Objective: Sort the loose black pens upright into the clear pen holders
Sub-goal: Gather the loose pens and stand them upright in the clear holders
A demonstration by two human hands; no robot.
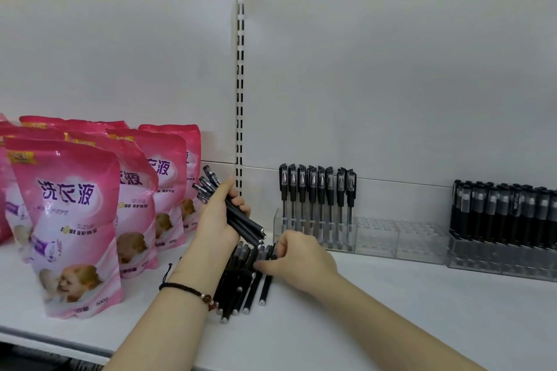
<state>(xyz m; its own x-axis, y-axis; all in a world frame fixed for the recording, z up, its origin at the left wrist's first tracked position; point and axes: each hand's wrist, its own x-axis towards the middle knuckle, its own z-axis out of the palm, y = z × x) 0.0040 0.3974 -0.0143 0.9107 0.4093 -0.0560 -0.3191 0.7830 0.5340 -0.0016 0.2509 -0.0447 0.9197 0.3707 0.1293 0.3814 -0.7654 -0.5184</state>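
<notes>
Head view: your left hand [221, 217] has its fingers wrapped tight round a bundle of black pens [245, 224]. At its 5 o'clock, your right hand [301, 260] curls its fingers and pinches at the loose pens [251, 289] lying on the shelf [391, 310]. The clear holder [373, 238] is at the right hand's 2 o'clock, with upright pens in its left end.

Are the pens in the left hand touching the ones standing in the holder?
Apart. Head view: bare shelf wall shows between the held pens and the standing pens.
</notes>
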